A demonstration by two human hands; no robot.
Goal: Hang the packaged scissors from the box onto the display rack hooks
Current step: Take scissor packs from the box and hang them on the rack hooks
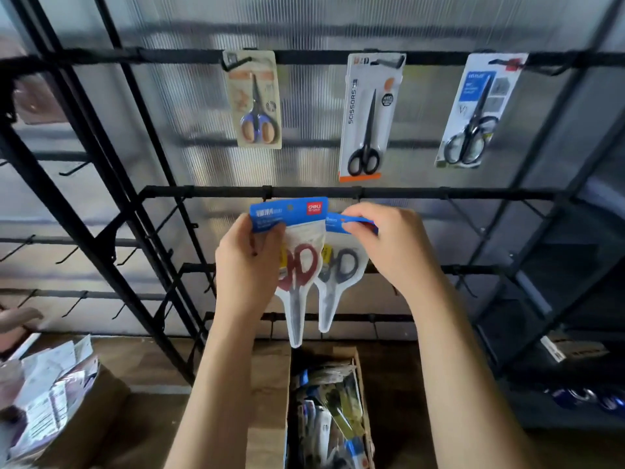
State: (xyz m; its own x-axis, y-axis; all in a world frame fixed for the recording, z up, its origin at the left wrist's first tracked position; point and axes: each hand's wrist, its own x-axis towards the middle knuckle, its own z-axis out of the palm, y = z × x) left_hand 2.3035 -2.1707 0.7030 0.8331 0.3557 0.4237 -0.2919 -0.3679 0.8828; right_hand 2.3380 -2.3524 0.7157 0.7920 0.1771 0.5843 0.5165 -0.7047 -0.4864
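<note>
Below black metal rack bar (406,192) — L hand (248,265) fingers pinch red-handled glossy pack (299,265), R hand (392,245) pinches dark-handled pack (338,269).

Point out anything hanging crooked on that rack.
On the top bar, the rightmost scissors pack hangs tilted, its bottom swung left, while the orange-handled pack and the middle black-handled pack hang nearly straight.

"SCISSORS" is running vertically up the white-and-orange scissors pack (367,116) hanging at twelve o'clock. A white "deli" logo on a red patch is showing on the blue header of the red-handled scissors pack (293,252) at centre. Other print is blurring beyond reading.
</note>
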